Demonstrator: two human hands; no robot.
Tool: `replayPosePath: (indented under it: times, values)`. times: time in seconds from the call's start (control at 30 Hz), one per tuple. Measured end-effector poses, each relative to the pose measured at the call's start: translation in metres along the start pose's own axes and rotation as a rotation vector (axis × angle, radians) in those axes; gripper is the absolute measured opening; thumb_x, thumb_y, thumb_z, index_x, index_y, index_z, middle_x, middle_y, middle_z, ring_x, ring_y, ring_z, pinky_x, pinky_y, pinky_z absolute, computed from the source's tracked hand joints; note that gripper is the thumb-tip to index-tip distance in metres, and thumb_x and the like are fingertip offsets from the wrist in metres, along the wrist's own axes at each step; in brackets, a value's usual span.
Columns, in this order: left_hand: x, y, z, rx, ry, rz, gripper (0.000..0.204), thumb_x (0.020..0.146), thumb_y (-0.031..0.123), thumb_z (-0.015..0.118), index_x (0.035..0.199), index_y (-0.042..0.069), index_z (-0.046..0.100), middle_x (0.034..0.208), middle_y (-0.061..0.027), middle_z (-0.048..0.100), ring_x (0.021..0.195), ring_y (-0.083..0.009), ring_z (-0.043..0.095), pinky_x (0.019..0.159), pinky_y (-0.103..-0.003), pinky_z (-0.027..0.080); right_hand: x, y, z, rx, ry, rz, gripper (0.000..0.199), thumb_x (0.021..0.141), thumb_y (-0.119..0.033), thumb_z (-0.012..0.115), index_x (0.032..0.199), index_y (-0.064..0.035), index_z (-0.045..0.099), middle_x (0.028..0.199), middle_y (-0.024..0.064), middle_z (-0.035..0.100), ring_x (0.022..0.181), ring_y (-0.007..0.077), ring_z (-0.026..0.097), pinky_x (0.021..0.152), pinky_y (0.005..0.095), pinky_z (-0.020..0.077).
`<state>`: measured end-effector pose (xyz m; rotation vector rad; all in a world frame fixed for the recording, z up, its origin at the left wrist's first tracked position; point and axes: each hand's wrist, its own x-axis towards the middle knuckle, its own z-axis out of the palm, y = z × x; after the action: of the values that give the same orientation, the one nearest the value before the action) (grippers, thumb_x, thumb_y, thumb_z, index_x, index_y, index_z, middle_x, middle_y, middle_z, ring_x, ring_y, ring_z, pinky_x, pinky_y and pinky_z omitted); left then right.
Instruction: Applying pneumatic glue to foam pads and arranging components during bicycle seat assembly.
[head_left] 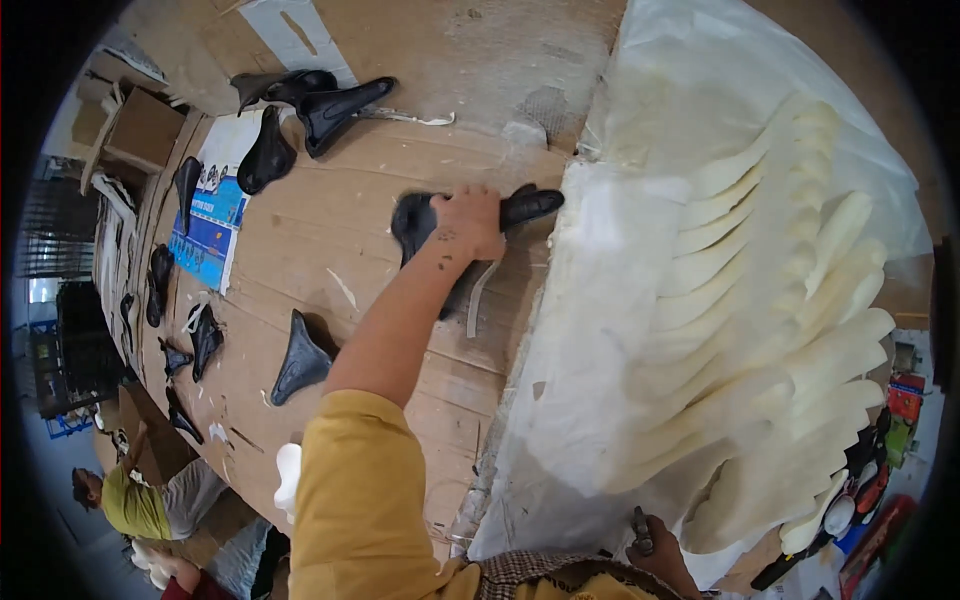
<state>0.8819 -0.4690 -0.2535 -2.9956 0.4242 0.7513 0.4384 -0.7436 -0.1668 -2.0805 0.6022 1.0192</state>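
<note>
My left hand reaches across the cardboard-covered table and grips a black bicycle saddle. Its narrow nose points right, past my fingers, next to a second dark piece. Part of the saddle is hidden under my hand and forearm. A pale strip hangs down beside it. Low in the picture, close to my body, my right hand is closed around a small dark metal tool, whose kind I cannot make out. Nearest to my left forearm lies another black saddle.
Right of the cardboard, cream foam saddle pads lie in overlapping rows on white plastic sheeting. More black saddles are scattered at the far left around a blue printed sheet. A person in a yellow-green top is at the lower left.
</note>
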Motion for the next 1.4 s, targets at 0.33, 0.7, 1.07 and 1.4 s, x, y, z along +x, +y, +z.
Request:
replayPosePath:
  times: [0.33, 0.7, 1.07, 1.4]
  values:
    - [-0.18, -0.312, 0.02, 0.247, 0.257, -0.939, 0.072, 0.057, 0.053, 0.074, 0.112, 0.012, 0.053, 0.112, -0.0144, 0.053, 0.105, -0.0342, 0.051, 0.082, -0.049, 0.045, 0.003, -0.003, -0.002, -0.119, -0.042, 0.053, 0.055, 0.065, -0.019, 0.066, 0.113, -0.0042, 0.043, 0.079, 0.0222, 0.06, 0.076, 0.0412, 0.059, 0.065, 0.0453, 0.0468]
    - [-0.074, -0.289, -0.084, -1.173, 1.636, 0.022, 0.021, 0.072, 0.006, 0.073, 0.082, 0.005, 0.055, 0.074, -0.0026, 0.057, 0.062, -0.0097, 0.053, 0.05, -0.024, 0.042, 0.025, 0.002, 0.007, -0.15, -0.057, 0.101, 0.048, 0.068, -0.018, 0.065, 0.107, 0.004, 0.049, 0.076, 0.0226, 0.061, 0.07, 0.0369, 0.062, 0.064, 0.0422, 0.049]
    - [0.036, -0.359, -0.007, -1.53, 1.874, -0.192, 0.022, 0.069, 0.008, 0.074, 0.081, -0.002, 0.059, 0.088, -0.0115, 0.061, 0.066, -0.0176, 0.061, 0.061, -0.028, 0.051, 0.052, -0.039, -0.003, -0.001, -0.194, 0.357, 0.043, 0.067, -0.016, 0.064, 0.103, 0.0063, 0.054, 0.076, 0.0181, 0.065, 0.064, 0.0225, 0.066, 0.062, 0.0336, 0.0524]
    - [-0.151, -0.466, 0.016, 0.151, 1.214, -0.835, 0.068, 0.066, 0.038, 0.077, 0.12, 0.007, 0.048, 0.119, -0.022, 0.048, 0.114, -0.0341, 0.045, 0.087, -0.042, 0.042, 0.045, -0.039, -0.008, -0.238, -0.193, 0.238, 0.046, 0.066, -0.014, 0.065, 0.107, 0.0036, 0.054, 0.087, 0.0188, 0.064, 0.07, 0.0224, 0.066, 0.066, 0.0334, 0.0532]
